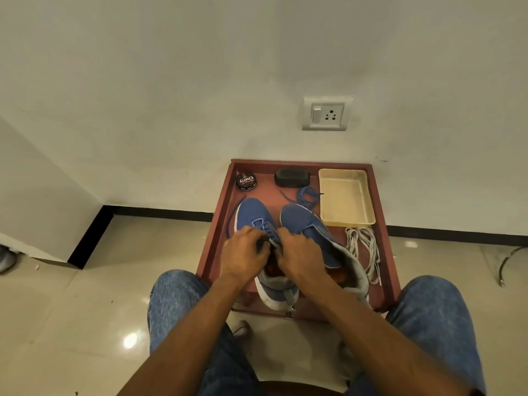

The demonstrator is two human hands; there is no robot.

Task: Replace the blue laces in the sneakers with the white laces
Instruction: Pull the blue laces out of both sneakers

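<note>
A: Where are the hands?

B: Both over the left blue knit sneaker (258, 224) with the white sole, on the reddish-brown wooden desk (384, 252). The left hand (243, 257) and right hand (298, 257) have their fingers curled, pinching the dark blue lace (270, 231) at the eyelets, it seems; the grip itself is partly hidden.

A: How does that sneaker lie?

B: Toe away from the person, heel toward them, so the lace row runs straight out from the hands. Either hand is equally near.

A: And the rest?

B: The second blue sneaker (310, 227) just right of it looks unlaced; a loose blue lace (305, 195) lies beyond its toe. The pale white laces (364, 247) lie right of that sneaker, nearer the right hand, in front of the cream plastic tray (368, 195).
</note>
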